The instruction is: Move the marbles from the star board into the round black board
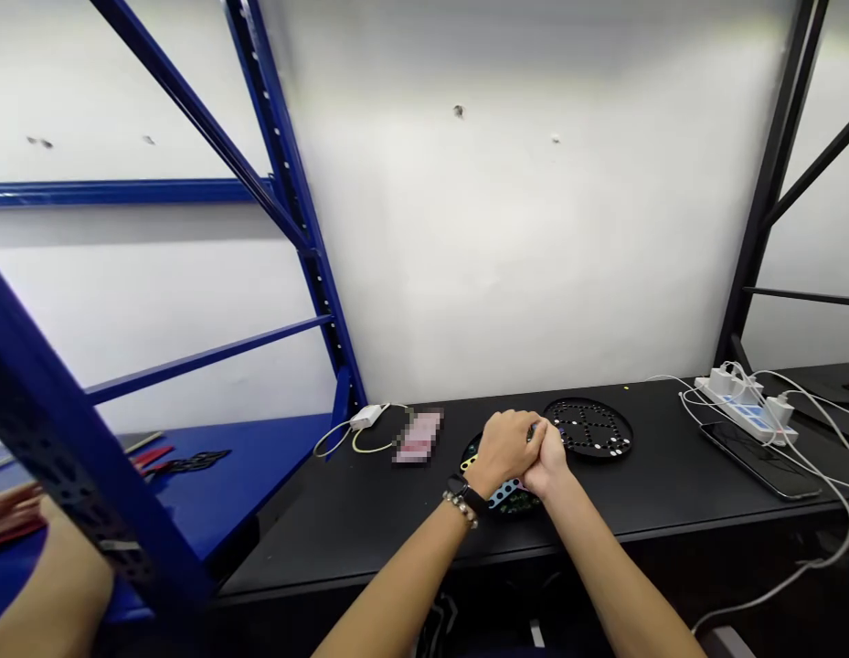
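My left hand [506, 448] and my right hand [547, 460] meet over a round black board [510, 498] with coloured hole strips at the middle of the black table. Both hands are curled with fingers pressed together; whatever they pinch is too small to make out. A watch and a bead bracelet sit on my left wrist. A second round black board [589, 427] dotted with small white pegs lies just behind and to the right of my hands.
A white power strip [749, 411] with chargers and trailing cables sits at the right, with a dark phone [759, 460] beside it. A white charger [366, 418] with cable lies left of centre. Blue shelving [293, 210] stands left; another person's arm [47, 585] shows at bottom left.
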`<state>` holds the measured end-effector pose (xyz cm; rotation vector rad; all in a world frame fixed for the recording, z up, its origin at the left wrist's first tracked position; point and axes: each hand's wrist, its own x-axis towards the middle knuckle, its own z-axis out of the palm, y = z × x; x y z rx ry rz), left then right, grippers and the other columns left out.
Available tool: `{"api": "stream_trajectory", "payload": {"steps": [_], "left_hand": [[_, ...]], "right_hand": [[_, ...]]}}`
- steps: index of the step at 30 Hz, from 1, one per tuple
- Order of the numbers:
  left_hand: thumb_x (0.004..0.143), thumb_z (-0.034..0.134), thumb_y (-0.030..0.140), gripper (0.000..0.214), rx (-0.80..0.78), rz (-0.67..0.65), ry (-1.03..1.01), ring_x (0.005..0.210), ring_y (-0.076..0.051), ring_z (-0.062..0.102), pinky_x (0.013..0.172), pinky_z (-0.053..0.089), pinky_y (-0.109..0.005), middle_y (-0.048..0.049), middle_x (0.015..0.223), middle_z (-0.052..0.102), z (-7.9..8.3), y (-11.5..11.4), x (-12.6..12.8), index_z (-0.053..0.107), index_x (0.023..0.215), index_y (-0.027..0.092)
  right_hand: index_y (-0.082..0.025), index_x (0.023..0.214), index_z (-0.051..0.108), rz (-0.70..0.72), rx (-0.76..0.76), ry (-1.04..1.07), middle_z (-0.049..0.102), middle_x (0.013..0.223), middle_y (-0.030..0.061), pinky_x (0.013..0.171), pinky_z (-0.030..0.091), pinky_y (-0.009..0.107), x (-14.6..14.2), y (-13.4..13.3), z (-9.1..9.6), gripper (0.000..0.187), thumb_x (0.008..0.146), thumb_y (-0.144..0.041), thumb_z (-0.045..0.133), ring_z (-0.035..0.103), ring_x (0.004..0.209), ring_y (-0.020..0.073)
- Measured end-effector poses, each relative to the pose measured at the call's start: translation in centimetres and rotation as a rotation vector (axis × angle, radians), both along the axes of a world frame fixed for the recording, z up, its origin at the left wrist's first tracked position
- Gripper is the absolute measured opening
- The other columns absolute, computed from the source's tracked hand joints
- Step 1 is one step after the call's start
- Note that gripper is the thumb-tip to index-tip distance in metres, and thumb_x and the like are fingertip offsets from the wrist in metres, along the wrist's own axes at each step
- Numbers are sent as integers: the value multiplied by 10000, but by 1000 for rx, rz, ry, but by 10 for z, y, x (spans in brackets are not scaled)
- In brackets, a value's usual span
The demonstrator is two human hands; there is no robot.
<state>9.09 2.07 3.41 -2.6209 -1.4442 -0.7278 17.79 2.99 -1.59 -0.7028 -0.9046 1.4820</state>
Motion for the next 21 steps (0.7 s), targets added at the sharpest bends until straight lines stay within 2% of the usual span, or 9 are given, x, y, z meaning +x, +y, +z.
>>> {"api": "stream_trajectory", "payload": {"steps": [3, 6, 10, 13, 14, 17, 21], "left_hand": [[962, 429, 368, 287, 11, -66, 56, 927, -230, 586, 837, 398, -361, -63, 982, 693, -1, -9, 4, 674, 913, 226], [948, 455, 401, 264, -7, -84, -7, 1014, -234, 560, 904, 403, -378, -60, 1077, 658, 2, -7, -11, 657, 999, 239], [972, 362, 302, 298, -61, 62, -135, 1017, -206, 594, 883, 439, -329, -54, 1092, 656, -1, 15, -54, 637, 1066, 240], [870, 489, 216, 224, -316, 125, 103, 914, -207, 638, 808, 471, -302, -48, 989, 679, -16, 34, -88, 681, 984, 237], [844, 515, 202, 233, -348, 149, 154, 935, -213, 643, 806, 476, -297, -49, 1001, 680, -22, 38, -97, 687, 995, 241], [857, 503, 221, 253, -345, 162, 240, 978, -219, 649, 806, 487, -291, -55, 1061, 676, -33, 46, -108, 701, 1012, 251], [834, 550, 224, 224, -332, 140, 292, 963, -228, 653, 795, 489, -295, -60, 1070, 672, -33, 50, -107, 708, 991, 246]], "right_hand": [[-250, 708, 504, -33, -123, 198, 643, 733, 60, 605, 537, 371, -8, 1, -7, 289, 818, -511, 449, 662, 795, 260], [-241, 709, 502, -76, -201, 348, 578, 648, 23, 521, 496, 301, -1, 1, -14, 171, 807, -381, 489, 613, 636, 194], [-221, 684, 476, -66, -203, 434, 452, 558, -36, 362, 292, 191, 22, 0, -23, 138, 798, -294, 502, 410, 413, 91], [-222, 649, 427, -110, -153, 443, 371, 513, -70, 329, 210, 179, 37, -3, -28, 213, 814, -329, 508, 284, 349, 61], [-223, 642, 416, -117, -139, 441, 358, 506, -75, 324, 204, 180, 40, -4, -29, 237, 819, -346, 514, 264, 341, 57], [-213, 652, 435, -79, -160, 493, 375, 509, -74, 326, 205, 173, 44, -7, -29, 243, 832, -352, 520, 274, 342, 50], [-195, 712, 493, -40, -282, 599, 458, 547, -47, 328, 199, 165, 46, -8, -26, 201, 864, -325, 475, 330, 363, 52]]}}
